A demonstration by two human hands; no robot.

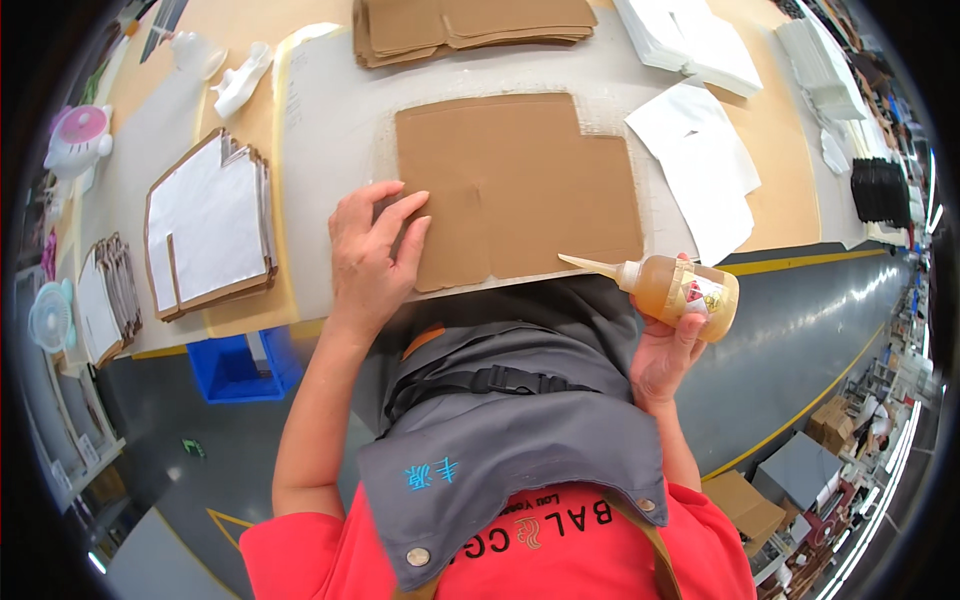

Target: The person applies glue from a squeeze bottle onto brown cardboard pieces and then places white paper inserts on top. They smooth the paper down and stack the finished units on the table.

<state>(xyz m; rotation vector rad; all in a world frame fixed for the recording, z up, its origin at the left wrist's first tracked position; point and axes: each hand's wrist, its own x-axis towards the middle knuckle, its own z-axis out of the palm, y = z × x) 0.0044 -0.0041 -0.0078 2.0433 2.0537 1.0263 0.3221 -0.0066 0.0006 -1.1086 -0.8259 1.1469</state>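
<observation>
- Clearly, the brown sheet (530,190) lies flat on the worktable (335,100), mostly between the two hands and reaching beyond them; its far corner on the right hand's side has a rectangular notch.
- The left hand (368,250) is open and grips nothing; its bent, slightly spread fingers rest at the sheet's left edge, with the fingertips over the brown surface.
- The right hand (665,350) is closed around a squeeze bottle (690,292) of amber liquid, just off the sheet's near right corner.
- The bottle is tilted nearly level, its long pale nozzle (592,265) pointing toward the left hand; the tip is over the sheet's near edge, and whether it touches cannot be told.
- Left of the left hand lies a pile of white-faced, brown-edged pieces (205,225), with a smaller pile (108,295) farther out.
- Straight beyond both hands sits a stack of brown sheets (470,28).
- Beyond the right hand lie loose white sheets (700,165), and farther off a white stack (690,40).
- Below the table, left of the left forearm, stands a blue bin (240,370).
</observation>
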